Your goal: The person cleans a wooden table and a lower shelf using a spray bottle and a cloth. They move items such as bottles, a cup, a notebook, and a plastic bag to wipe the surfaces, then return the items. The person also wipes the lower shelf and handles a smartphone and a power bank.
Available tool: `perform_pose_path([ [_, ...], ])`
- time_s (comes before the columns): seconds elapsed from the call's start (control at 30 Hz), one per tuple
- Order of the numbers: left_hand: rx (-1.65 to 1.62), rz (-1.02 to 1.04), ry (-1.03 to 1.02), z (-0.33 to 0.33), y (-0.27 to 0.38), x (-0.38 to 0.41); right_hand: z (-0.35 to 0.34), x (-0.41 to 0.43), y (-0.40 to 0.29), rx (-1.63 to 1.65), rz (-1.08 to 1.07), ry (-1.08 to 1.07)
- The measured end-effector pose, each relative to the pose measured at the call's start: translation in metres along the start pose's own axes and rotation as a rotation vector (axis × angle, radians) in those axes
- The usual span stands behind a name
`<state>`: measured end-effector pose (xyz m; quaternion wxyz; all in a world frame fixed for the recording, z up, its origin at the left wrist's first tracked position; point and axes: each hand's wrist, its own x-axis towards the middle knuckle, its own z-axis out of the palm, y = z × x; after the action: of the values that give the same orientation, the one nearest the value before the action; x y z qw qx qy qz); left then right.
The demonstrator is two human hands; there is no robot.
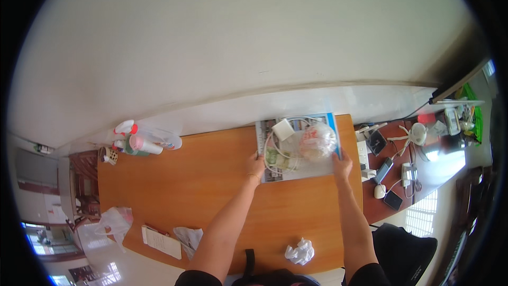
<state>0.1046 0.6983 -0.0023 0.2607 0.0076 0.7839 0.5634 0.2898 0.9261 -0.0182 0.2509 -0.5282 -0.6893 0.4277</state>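
Note:
My left hand (256, 165) grips the left edge of a flat printed sheet or booklet (260, 131) at the back right of the wooden table. On its right edge, beside a blue strip, my right hand (342, 163) is closed. Upon the sheet lie a white charger block (283, 129) with a looped white cable (271, 143), a clear plastic bag bundle (317, 141) with red print, and a greenish paper piece (276, 158) that looks like a banknote. Whether the sheet is raised off the table I cannot tell.
Spray and other bottles (146, 143) stand at the back left of the table (178, 182). Nearer are a plastic bag (115, 222), a notepad (160, 241) with a pen, a grey cloth (189, 239) and crumpled tissue (300, 251). Chargers and phones lie on a red-brown table (405, 155) at right.

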Motion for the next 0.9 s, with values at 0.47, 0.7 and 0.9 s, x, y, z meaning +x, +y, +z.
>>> perform_pose_path([
  [0.47,0.404,0.095,0.106,-0.075,-0.017,-0.030,-0.027,-0.019,-0.001,-0.001,0.000,-0.061],
  [0.7,0.022,-0.221,-0.121,-0.157,-0.075,-0.228,-0.103,-0.235,0.041,-0.341,-0.396,-0.262],
  [0.9,-0.180,-0.614,-0.052,-0.196,-0.175,-0.368,-0.125,-0.348,0.049,-0.389,-0.513,-0.429],
])
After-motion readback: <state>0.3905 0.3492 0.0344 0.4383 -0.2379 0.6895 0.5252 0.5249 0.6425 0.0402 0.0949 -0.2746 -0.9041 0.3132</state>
